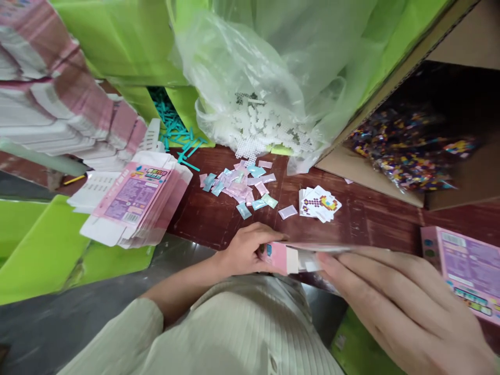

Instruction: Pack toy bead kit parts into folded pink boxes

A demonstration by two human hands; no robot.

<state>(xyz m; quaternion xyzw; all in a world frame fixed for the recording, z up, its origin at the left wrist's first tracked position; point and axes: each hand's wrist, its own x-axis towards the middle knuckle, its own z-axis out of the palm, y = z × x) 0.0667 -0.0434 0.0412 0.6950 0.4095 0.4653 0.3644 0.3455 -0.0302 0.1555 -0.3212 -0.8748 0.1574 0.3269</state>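
Counter [363,224], dark red-brown wood: small pastel packets [236,183] in loose pile mid-L, cards w/ pixel pics [321,204] to their R, pink-purple box [469,271] far R, white grid pcs [247,151] spilling at back.

Wearer, lower centre of frame | pale sage-beige top [242,328], fine vertical ribbing, small round button at bottom edge | loose sleeve [128,333], lower left, plain, ending near elbow

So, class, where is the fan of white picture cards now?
In the head view, the white picture cards lie right of centre on the table, beside the small sachets.
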